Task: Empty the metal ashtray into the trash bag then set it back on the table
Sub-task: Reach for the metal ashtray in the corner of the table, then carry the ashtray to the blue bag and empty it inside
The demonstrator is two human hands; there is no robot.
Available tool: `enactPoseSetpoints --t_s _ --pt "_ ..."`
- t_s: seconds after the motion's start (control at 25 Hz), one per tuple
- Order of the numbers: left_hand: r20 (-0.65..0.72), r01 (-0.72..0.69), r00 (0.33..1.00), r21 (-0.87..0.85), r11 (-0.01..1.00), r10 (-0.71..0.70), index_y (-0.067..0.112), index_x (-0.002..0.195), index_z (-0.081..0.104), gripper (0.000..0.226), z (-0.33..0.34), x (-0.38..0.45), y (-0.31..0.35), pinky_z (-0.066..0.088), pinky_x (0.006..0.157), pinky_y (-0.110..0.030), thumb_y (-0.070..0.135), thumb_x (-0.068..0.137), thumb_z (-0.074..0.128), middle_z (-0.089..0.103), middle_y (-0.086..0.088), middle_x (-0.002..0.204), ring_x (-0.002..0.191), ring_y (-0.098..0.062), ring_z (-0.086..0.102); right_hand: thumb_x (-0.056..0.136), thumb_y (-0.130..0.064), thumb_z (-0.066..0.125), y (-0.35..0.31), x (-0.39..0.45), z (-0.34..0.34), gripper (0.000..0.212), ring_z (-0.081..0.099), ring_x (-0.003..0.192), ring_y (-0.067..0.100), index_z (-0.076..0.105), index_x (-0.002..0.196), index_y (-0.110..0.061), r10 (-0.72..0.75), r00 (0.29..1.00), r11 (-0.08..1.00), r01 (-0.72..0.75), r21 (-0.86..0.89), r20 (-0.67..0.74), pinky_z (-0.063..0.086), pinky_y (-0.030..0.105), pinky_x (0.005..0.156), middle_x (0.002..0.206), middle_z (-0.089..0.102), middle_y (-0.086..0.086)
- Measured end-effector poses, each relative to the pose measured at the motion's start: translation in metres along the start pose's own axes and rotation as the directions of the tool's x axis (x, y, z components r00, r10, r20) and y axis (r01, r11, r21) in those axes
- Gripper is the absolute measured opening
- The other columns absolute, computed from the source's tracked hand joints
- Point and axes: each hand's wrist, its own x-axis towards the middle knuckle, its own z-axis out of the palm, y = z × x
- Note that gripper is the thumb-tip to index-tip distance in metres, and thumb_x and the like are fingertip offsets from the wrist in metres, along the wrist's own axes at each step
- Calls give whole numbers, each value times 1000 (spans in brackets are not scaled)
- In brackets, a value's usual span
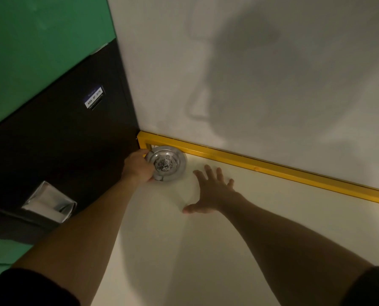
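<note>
A round metal ashtray [167, 162] with dark ash in its bowl sits at the far left corner of the cream table [184, 250], close to the yellow edge strip. My left hand [137, 167] grips the ashtray's left rim. My right hand [213, 192] lies flat on the table just right of the ashtray, fingers spread, holding nothing. No trash bag is in view.
A yellow strip [261, 165] runs along the table's far edge under a white wall. Left of the table stands a dark cabinet [62, 138] with a small label. A shiny wrapped packet [49, 202] sits below on the left. The floor is green.
</note>
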Motion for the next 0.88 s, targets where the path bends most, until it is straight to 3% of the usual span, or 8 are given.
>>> enactPoseSetpoints --t_s 0.08,0.12,0.28,0.36,0.52,0.6,0.68,0.88 --pt "36 70 997 -133 989 -66 16 131 58 44 2 -3 2 54 47 -28 1 90 55 57 -15 132 98 -31 61 61 -77 72 -1 -1 -1 127 -19 148 41 1 156 -32 1 1000 1000 -1 -6 -4 1 75 112 166 -15 6" --pt "51 100 994 -185 978 -92 17 131 57 43 3 -5 3 51 41 -25 2 91 55 55 -15 133 94 -30 60 61 -77 71 -1 -2 -1 126 -19 148 41 1 156 -32 1 1000 1000 -1 -9 -7 1 75 112 166 -15 7" --pt "100 153 987 -289 945 -129 17 132 53 41 2 -9 3 54 48 -32 6 93 56 50 -18 137 104 -38 62 63 -75 72 0 -5 -4 124 -15 149 40 4 156 -30 -6 1000 1000 6 7 -6 3 74 113 167 -10 6" --pt "123 170 983 -316 933 -138 18 134 51 45 1 -10 5 56 51 -34 2 93 55 49 -16 138 94 -33 64 65 -72 73 -1 -8 -9 120 -8 151 37 7 156 -29 2 1000 998 0 63 -18 7 73 114 167 -2 5" --pt "146 166 982 -374 912 -119 20 132 52 49 0 -19 13 55 42 -26 -4 90 56 52 -15 133 84 -28 64 75 -54 76 -2 -11 -15 98 30 143 34 24 152 -23 68 990 952 -28 306 -121 32 58 112 159 31 9" --pt "155 150 983 -403 903 -94 20 128 53 49 -2 -26 18 53 39 -24 -5 87 58 55 -15 125 87 -29 65 81 -43 74 -3 -11 -23 80 51 120 28 35 147 -19 158 977 847 -58 528 -145 49 33 90 146 47 11" --pt "167 143 983 -431 891 -77 23 120 55 43 -4 -35 26 53 39 -23 -4 87 59 58 -11 114 84 -24 64 86 -40 70 -6 -15 -34 62 57 94 20 46 138 -17 263 956 721 -103 686 -133 45 22 64 134 56 9" --pt "187 120 982 -489 864 -31 26 109 55 35 -12 -67 49 54 41 -25 -2 90 59 59 0 93 82 -20 65 89 -25 63 -10 -32 -58 28 66 96 31 63 113 -10 383 922 356 -86 931 -61 59 41 77 118 65 15"
